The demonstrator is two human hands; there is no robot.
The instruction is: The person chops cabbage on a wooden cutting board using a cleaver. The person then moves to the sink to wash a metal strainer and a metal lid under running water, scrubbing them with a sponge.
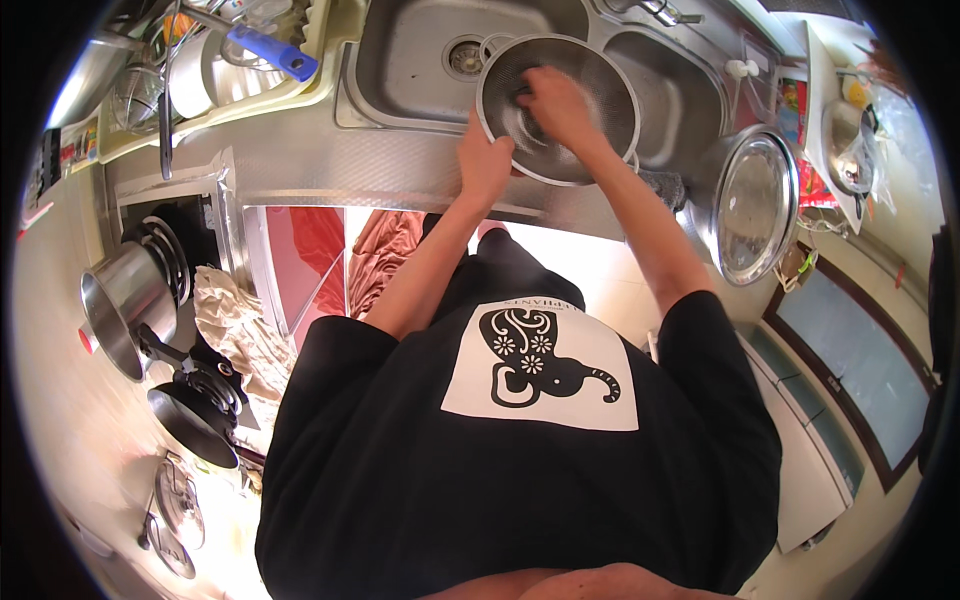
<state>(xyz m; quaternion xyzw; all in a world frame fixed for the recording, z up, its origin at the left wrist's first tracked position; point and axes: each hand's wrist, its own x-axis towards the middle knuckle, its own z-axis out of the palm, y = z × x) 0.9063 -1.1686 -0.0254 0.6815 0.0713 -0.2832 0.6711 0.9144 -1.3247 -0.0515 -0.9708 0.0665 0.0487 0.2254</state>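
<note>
A round metal wok-like pan (615, 112) with a textured inner surface is over the double sink, tilted a little. My left hand (486, 161) grips its rim at the near left, thumb over the edge. My right hand (556, 105) is inside the pan, fingers bent against the inner wall around something small and dark, perhaps a scrubbing pad, mostly hidden by the fingers. Beyond the pan's left edge shows the drain strainer (466, 58) of the stainless steel sink (409, 82).
At upper left, a dish rack (300, 97) holds cookware and a blue-handled utensil (274, 52). A faucet (660, 11) stands behind the sink. To the right are a dark cloth (664, 187) and a large round steel lid (757, 206). Pots and a black pan (191, 424) are at left.
</note>
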